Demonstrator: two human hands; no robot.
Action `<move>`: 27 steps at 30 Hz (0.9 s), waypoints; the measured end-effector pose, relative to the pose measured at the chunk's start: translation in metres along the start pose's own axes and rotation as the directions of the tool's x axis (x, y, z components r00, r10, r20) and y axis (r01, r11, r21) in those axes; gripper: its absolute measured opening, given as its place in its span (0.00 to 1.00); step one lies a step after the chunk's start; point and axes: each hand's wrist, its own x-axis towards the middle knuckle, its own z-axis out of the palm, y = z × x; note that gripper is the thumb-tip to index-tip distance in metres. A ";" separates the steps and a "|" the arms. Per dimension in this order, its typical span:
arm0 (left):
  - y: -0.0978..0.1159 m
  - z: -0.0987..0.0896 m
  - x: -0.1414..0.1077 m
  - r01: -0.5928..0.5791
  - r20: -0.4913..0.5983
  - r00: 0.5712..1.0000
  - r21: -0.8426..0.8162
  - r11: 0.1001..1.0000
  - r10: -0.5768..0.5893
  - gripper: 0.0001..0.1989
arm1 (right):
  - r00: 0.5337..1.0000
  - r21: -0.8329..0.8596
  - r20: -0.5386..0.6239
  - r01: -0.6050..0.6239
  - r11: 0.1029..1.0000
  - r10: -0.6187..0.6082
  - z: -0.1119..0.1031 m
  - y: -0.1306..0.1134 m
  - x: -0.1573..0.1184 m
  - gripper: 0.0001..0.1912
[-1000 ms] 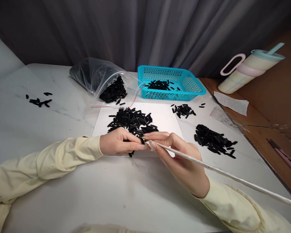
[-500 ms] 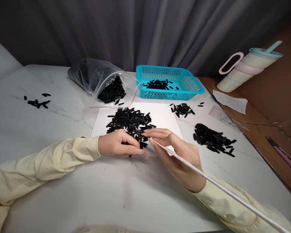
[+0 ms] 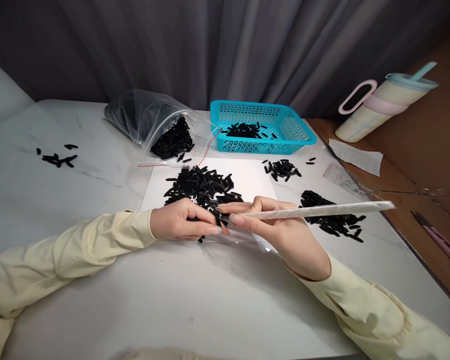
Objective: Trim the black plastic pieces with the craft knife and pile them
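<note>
Bench: white, grey-veined, (image 3: 135, 300) under both sets of fingers.
Room: grey curtain (image 3: 172, 50) beyond the bench; brown surface (image 3: 408, 200) to the right of your fingers, bearing a tumbler (image 3: 378, 112) with pink handle, and a pink-handled tool (image 3: 442, 245).
Changed since the earlier frame: your white rod (image 3: 322, 210) has swung from a slant down over your right forearm to nearly level, pointing rightward; your right wrist has turned with it.
Right fingers (image 3: 251, 224): thumb and forefinger pinching the rod at its left end.
Left fingers (image 3: 206, 229): curled, thumb and forefinger close together beside black slivers; you cannot tell whether one is gripped.
Main black pile (image 3: 202, 182): on white paper (image 3: 257, 175), just beyond your left fingers, its near edge reaching both fingertips.
Zip bag (image 3: 135, 115): beyond your left fingers, black pieces at its mouth.
Blue basket (image 3: 266, 145): beyond your right fingers, black pieces inside.
Small black pile (image 3: 283, 170): beyond your right fingers.
Larger black pile (image 3: 332, 227): right of your right fingers, partly behind the rod.
Scattered black pieces (image 3: 60, 160): far left of your left fingers.
</note>
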 end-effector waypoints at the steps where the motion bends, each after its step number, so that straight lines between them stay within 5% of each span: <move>1: 0.000 0.000 0.000 0.001 -0.002 1.000 -0.005 1.000 -0.001 0.12 | 1.000 0.014 0.005 -0.003 1.000 0.003 0.000 0.000 0.000 0.14; 11: -0.002 0.000 0.001 -0.002 -0.012 1.000 -0.005 1.000 0.002 0.12 | 0.998 0.023 0.009 0.060 0.998 -0.061 0.004 0.002 -0.002 0.14; 19: 0.000 0.002 0.001 0.017 -0.032 0.999 -0.002 1.000 -0.017 0.12 | 0.966 -0.188 0.023 0.257 0.948 -0.258 0.005 0.008 -0.004 0.11; 27: 0.002 0.003 0.000 0.014 -0.047 0.999 0.013 1.000 -0.014 0.11 | 0.944 -0.308 0.073 0.327 0.893 -0.321 0.006 0.010 -0.006 0.12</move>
